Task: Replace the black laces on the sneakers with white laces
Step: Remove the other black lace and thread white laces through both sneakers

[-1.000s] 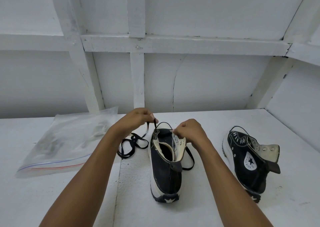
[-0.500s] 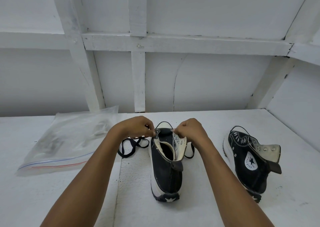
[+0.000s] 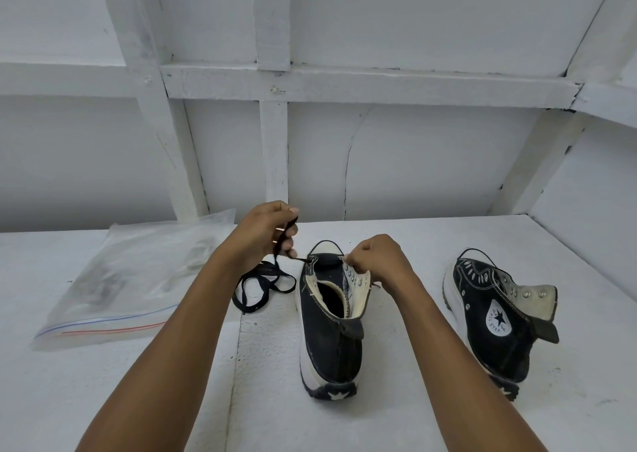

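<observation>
Pinching the limp, light black lace (image 3: pixel 275 281), the left hand (image 3: pixel 265 232) leaves the right hand (image 3: pixel 377 258) beside it gripping the sneaker (image 3: pixel 327 341) by its stiffer flap (image 3: pixel 358 281).

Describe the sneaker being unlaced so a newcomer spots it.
On the white table stand two black high-top sneakers. It is the centre sneaker, heel toward the camera, right hand gripping its upper. Unlike the other sneaker, its black lace trails out to the left hand.
</observation>
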A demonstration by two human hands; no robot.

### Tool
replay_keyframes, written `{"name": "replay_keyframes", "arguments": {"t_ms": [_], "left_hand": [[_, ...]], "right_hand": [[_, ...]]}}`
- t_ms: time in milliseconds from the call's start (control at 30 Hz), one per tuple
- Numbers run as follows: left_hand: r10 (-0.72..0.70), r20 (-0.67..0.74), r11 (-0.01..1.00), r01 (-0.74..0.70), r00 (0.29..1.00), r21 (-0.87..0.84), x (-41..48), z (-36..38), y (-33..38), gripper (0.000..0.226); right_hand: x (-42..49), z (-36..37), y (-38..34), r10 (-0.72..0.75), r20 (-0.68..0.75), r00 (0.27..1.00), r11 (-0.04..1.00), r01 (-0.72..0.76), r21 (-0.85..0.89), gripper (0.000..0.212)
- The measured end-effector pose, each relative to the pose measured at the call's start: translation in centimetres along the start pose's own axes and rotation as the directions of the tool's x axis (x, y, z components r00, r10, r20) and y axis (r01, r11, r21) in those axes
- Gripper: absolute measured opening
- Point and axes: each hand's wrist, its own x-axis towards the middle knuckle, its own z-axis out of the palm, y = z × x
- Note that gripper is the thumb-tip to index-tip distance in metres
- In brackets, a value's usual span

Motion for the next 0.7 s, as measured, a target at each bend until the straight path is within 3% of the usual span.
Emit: {"name": "replay_keyframes", "arguments": {"t_ms": [133, 233, 300, 367, 500, 600, 700], "left_hand": [[-0.094, -0.017, 0.934, 0.094, 0.995, 0.346, 0.3, -0.4, -0.6, 0.017], [-0.169, 0.04, 0.731, 0.098, 0.985, 0.675, 0.3, -0.3, -1.4, 0.015], [-0.2, 0.083, 0.619, 0.06, 0.976, 0.783, 0.1, 0.2, -1.6, 0.011], [-0.171, 0.087, 0.607, 0.035, 0.981, 0.794, 0.2, 0.3, -1.5, 0.008], [-0.078, 0.045, 0.782, 0.033, 0.996, 0.622, 0.3, 0.0, -1.2, 0.009], [0.001, 0.062, 0.958, -0.019, 0.998, 0.286, 0.1, 0.0, -0.8, 0.018], [0.014, 0.091, 0.997, -0.007, 0.996, -0.078, -0.2, 0.1, -0.1, 0.014]], "right_hand": [[0.2, 0.2, 0.0, 0.003, -0.001, 1.0, 1.0, -0.003, -0.009, 0.012], [0.2, 0.2, 0.0, 0.003, -0.003, 1.0, 1.0, -0.003, 0.006, 0.015], [0.1, 0.1, 0.0, 0.004, -0.011, 1.0, 1.0, -0.004, 0.011, 0.017], [0.1, 0.1, 0.0, 0.005, -0.016, 1.0, 1.0, -0.005, 0.012, 0.017], [0.0, 0.2, 0.0, 0.009, -0.012, 1.0, 1.0, -0.009, 0.017, 0.014], [0.0, 0.2, 0.0, 0.015, -0.018, 1.0, 1.0, -0.014, 0.016, 0.019], [0.0, 0.2, 0.0, 0.015, -0.023, 1.0, 1.0, -0.015, 0.008, 0.019]]}}
